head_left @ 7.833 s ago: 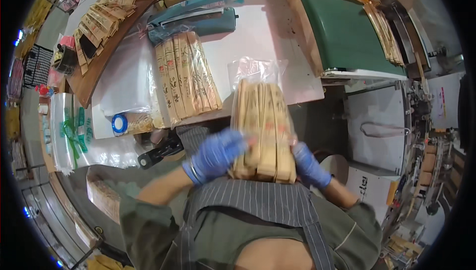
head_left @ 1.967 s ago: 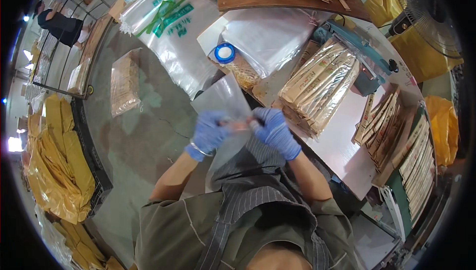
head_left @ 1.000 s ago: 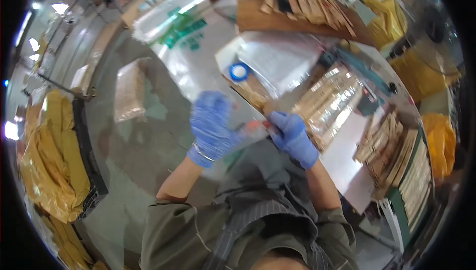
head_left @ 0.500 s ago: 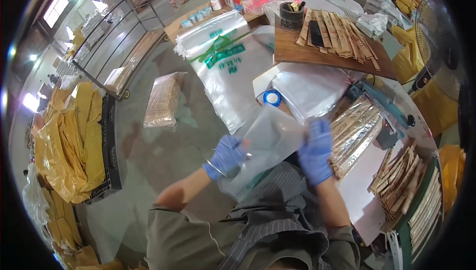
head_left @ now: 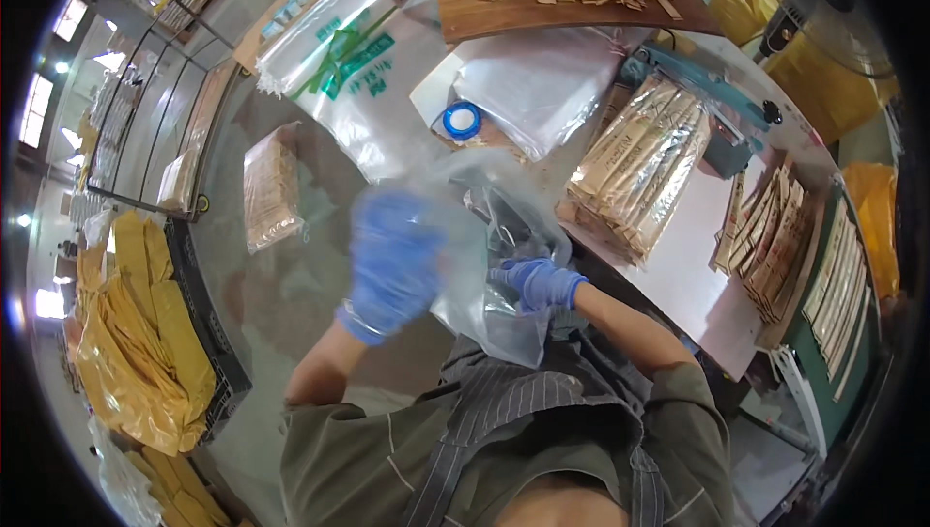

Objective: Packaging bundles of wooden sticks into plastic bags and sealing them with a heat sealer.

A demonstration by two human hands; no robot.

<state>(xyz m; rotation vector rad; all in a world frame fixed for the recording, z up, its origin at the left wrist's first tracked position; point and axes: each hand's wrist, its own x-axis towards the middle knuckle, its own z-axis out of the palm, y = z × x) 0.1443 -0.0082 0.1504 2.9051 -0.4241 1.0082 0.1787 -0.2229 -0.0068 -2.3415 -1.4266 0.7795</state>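
A clear plastic bag hangs in front of my apron, its film spread wider and partly folded. My right hand, in a blue glove, is closed on the bag's near right side. At the bag's left edge is my left hand, also gloved in blue; motion smears its fingers, so their grip is not clear. Just beyond the bag a blue and white tape roll lies on the table beside a stack of clear plastic bags.
To the right, a clear-wrapped bundle of printed paper sleeves lies near a teal sealing machine. Loose sleeves lie farther right. Behind stands a brown wooden board. A packed bundle rests on the floor at left, near yellow sacks.
My view has shifted, bringing the right-hand table closer. My left hand has risen with a blur, and my right hand has moved lower and inward on the bag, which is now spread wider.
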